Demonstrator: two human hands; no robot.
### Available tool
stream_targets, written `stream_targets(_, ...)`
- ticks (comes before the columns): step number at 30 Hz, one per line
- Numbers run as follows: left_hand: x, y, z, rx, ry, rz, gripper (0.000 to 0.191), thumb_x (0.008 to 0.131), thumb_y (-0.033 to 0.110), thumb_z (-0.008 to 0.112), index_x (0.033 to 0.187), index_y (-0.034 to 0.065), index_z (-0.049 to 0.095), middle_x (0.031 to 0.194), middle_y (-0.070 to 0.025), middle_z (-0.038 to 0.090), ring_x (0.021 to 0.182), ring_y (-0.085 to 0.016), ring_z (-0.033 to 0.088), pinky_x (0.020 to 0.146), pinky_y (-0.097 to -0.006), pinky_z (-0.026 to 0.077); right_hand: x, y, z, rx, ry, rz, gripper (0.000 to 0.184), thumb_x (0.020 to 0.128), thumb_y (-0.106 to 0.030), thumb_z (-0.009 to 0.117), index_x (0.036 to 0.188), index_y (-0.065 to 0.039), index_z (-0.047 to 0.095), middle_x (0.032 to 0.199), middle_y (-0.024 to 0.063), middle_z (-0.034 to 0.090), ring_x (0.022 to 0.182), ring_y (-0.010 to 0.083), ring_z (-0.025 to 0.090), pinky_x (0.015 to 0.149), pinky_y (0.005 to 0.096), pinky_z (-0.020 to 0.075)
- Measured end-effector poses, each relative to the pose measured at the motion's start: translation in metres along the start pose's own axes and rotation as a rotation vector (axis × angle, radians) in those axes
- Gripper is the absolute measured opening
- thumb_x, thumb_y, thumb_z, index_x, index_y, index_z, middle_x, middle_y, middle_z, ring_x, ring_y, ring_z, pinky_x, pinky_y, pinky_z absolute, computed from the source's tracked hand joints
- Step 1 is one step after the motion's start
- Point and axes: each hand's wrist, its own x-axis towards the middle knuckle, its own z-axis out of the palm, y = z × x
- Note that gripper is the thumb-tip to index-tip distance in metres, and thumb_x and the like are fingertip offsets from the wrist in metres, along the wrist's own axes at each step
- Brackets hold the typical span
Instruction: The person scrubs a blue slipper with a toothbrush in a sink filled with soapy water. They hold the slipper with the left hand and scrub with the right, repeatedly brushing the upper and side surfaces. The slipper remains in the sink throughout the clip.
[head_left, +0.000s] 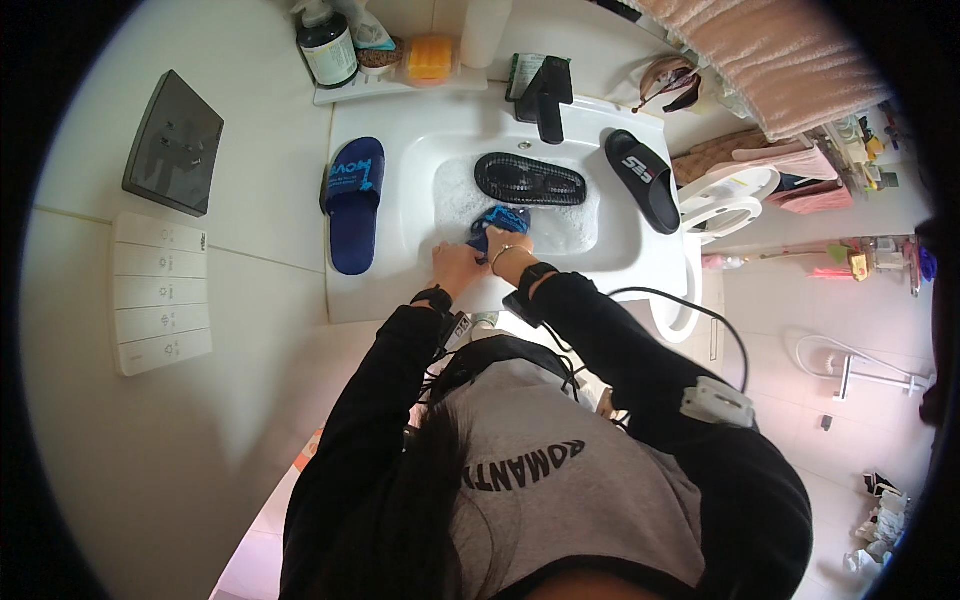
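A dark-blue slide slipper (501, 220) with light-blue lettering is at the near side of the sudsy washbasin (645, 259). My left hand (459, 266) grips its near left edge. My right hand (508, 246) is closed over the slipper's near part; whether it holds anything else is hidden. Just beyond, a black slipper (529, 179) lies sole up in the foamy water. A matching dark-blue slipper (354, 232) rests on the basin's left ledge. On the right ledge sits a black slide (642, 180) with white and red lettering.
A black faucet (551, 112) stands at the back of the basin. The back-left shelf (405, 91) bears a dark pump bottle (328, 52) and an orange soap bar (430, 58). A black cable (697, 298) loops beside my right arm. A toilet (727, 214) is at right.
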Motion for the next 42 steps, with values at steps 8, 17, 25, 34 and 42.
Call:
stream_targets(8,0.005,0.000,0.004,0.061,0.012,-0.025,0.030,0.066,0.044,0.063,0.083,0.0205,0.069,0.083,-0.0091,0.064,0.090,-0.029,0.054,0.080,-0.0399,0.036,-0.018,-0.007,0.008,0.048,-0.115,-0.022,0.025,0.081,-0.021,0.056,0.104,-0.010,0.054,0.108,0.0095,0.059,0.097,0.0266,0.058,0.077,0.0356,0.0482)
stream_targets(17,0.000,0.002,-0.007,-0.035,0.016,0.021,0.029,0.064,0.043,0.067,0.083,0.0208,0.070,0.081,-0.0088,0.065,0.090,-0.028,0.055,0.080,-0.0386,0.035,0.001,0.007,0.011,0.106,0.079,0.148,0.037,0.075,-0.020,0.062,0.107,-0.005,0.052,0.105,0.0127,0.060,0.096,0.0244,0.059,0.076,0.0321,0.0495)
stream_targets(25,0.001,0.001,0.003,0.026,0.113,0.009,0.033,0.062,0.048,0.066,0.083,0.0220,0.070,0.077,-0.0091,0.064,0.086,-0.028,0.056,0.079,-0.0400,0.036,-0.007,0.002,0.011,0.117,-0.139,0.146,0.040,0.075,-0.023,0.063,0.111,-0.006,0.053,0.113,0.0122,0.057,0.101,0.0239,0.057,0.080,0.0299,0.0484)
stream_targets(34,0.000,-0.001,-0.001,0.003,0.075,0.070,0.034,0.064,0.048,0.065,0.084,0.0215,0.070,0.078,-0.0100,0.064,0.090,-0.031,0.053,0.079,-0.0407,0.036,0.002,0.001,0.033,0.107,-0.194,0.276,0.046,0.076,-0.021,0.062,0.116,-0.002,0.048,0.103,0.0137,0.061,0.094,0.0247,0.060,0.075,0.0323,0.0502)
stream_targets(42,-0.003,0.005,-0.007,0.041,0.126,0.080,0.027,0.065,0.041,0.066,0.084,0.0221,0.070,0.081,-0.0090,0.064,0.092,-0.030,0.052,0.078,-0.0410,0.037,0.006,0.008,0.004,0.162,-0.087,0.238,0.039,0.077,-0.024,0.061,0.111,-0.007,0.051,0.114,0.0127,0.056,0.101,0.0256,0.057,0.083,0.0328,0.0470)
